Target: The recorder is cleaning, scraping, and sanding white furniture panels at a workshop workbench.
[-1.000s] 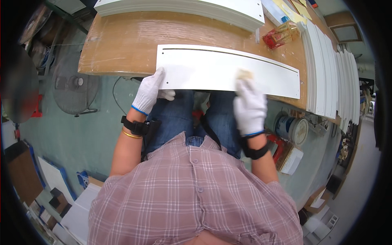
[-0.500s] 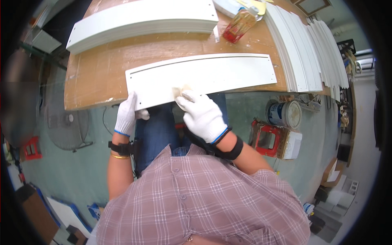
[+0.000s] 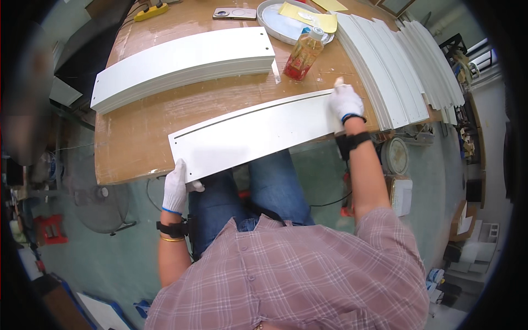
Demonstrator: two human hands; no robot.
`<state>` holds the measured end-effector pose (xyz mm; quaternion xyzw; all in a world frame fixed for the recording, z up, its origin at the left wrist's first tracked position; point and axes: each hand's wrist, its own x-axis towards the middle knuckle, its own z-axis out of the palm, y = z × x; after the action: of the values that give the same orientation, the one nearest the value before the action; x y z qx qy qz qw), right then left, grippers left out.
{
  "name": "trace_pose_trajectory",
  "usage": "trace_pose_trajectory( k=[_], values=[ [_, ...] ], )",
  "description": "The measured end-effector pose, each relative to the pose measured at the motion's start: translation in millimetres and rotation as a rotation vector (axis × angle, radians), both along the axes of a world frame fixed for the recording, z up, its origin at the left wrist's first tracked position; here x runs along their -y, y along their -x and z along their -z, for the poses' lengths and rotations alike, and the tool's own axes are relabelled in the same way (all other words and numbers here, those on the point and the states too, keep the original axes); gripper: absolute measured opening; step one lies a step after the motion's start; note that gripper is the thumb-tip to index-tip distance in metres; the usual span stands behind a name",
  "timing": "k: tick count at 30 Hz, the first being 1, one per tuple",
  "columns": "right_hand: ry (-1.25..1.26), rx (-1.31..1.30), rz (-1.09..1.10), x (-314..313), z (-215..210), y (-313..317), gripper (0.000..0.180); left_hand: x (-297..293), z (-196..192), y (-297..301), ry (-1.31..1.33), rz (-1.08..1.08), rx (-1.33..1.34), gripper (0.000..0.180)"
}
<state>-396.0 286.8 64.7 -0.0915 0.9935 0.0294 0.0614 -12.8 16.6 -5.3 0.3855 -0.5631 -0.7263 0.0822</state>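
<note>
A long white board point(image 3: 258, 127) with a dark groove along its far edge and small holes at its ends lies slantwise on the table's near edge. At its left end my left hand point(image 3: 176, 186), in a white knitted glove, is closed on the near corner, thumb on top. My right hand point(image 3: 346, 102), gloved the same way, is closed over the board's right end. A bit of a small beige pad point(image 3: 339, 82) shows at its fingertips; most of the pad is hidden by the hand, and its exact kind cannot be made out.
Stacked white boards point(image 3: 187, 58) lie at the back left of the brown table point(image 3: 132, 137). A bottle of reddish liquid point(image 3: 302, 56) stands by a round white tray point(image 3: 269, 23) and a phone point(image 3: 235, 14). More white boards point(image 3: 379, 71) lie at the right. A fan point(image 3: 102, 192) stands on the floor.
My right hand has moved with the beige pad from the board's near middle to its right end. My left hand keeps its hold on the left corner. The head view has shifted.
</note>
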Motion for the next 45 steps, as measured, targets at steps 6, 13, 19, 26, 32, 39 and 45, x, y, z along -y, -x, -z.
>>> trace_pose_trajectory(
  k=[6,13,19,26,32,39,45],
  values=[
    [0.416,-0.097,-0.671,101.3,6.4,-152.2,0.02,0.5,1.1,4.1,-0.101,-0.015,-0.031,0.056],
    [0.667,-0.084,-1.459,236.9,-19.7,-211.3,0.027,1.3,8.7,-4.0,-0.149,-0.067,-0.052,0.056],
    [0.605,-0.311,-1.537,312.4,-57.5,-224.3,0.022,0.8,9.2,3.2,-0.277,-0.045,-0.123,0.053],
    [0.799,-0.331,-1.332,218.1,24.7,-211.7,0.04,-7.4,7.1,-1.7,-0.325,-0.084,-0.204,0.043],
    [0.429,-0.231,-0.765,58.9,38.8,-139.6,0.049,-16.2,1.3,-1.4,-0.25,-0.045,-0.28,0.037],
    [0.409,-0.443,-0.004,-82.6,79.2,-53.4,0.061,-43.6,-26.1,-6.4,-0.099,-0.138,-0.373,0.042],
    [0.999,-0.24,0.199,-129.6,54.9,-56.5,0.066,-28.6,-57.9,-17.1,0.107,-0.04,-0.44,0.042]
  ],
)
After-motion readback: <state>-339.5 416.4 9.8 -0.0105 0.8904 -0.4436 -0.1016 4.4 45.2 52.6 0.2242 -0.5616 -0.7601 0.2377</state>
